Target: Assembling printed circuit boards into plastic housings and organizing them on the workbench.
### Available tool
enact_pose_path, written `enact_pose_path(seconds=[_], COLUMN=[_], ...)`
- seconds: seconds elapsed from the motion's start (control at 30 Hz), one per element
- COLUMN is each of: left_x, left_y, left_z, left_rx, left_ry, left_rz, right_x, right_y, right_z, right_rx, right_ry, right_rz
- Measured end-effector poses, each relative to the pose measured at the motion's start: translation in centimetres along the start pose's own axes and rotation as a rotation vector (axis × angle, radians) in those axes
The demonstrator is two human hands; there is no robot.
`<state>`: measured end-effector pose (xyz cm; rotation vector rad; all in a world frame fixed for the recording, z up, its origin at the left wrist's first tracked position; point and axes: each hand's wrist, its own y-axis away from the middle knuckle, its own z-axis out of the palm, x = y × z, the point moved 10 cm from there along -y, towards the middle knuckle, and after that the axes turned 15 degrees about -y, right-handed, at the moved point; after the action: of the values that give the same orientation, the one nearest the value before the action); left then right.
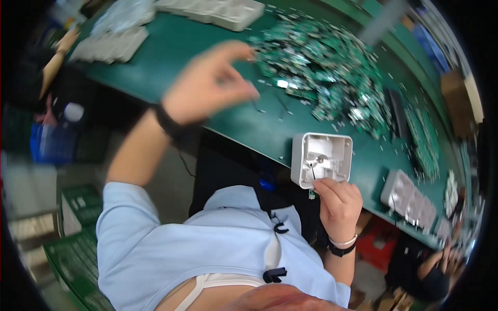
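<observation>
A white square plastic housing (294, 160) lies at the table's near edge, its open side up. Inside it a thin dark wire (313, 171) runs toward its near wall. My right hand (340, 203) is closed at that wall, its fingertips pinching a small green circuit board (312, 194) at the wire's end. To the left, my left hand (210, 83) is raised over the table, smeared by motion. Its thumb and forefinger are apart with nothing visible between them. The forefinger is nearest a large heap of green circuit boards (332, 67).
Moulded grey trays (220, 13) stand at the back, another (111, 45) at the left with clear plastic. On the right are a black strip (397, 114), a row of boards (423, 142) and a white tray (410, 199). Other people's arms (52, 70) show at both sides.
</observation>
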<state>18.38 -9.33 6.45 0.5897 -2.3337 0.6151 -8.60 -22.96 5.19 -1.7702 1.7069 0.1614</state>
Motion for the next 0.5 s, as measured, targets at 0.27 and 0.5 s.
enact_pose_path(seconds=[0.27, 0.5], left_x=[-22.8, -32.4], left_y=[-13.4, -19.6], left_z=[-11.8, -9.0], left_rx=[0.189, -0.04], left_ry=[-0.855, -0.853], left_rz=[-0.143, -0.221], right_x=[3.8, 7.5], right_y=[5.9, 9.2], right_z=[-5.5, -8.4], right_rx=[0.153, 0.244], right_ry=[0.119, 0.242], right_rz=[0.172, 0.275])
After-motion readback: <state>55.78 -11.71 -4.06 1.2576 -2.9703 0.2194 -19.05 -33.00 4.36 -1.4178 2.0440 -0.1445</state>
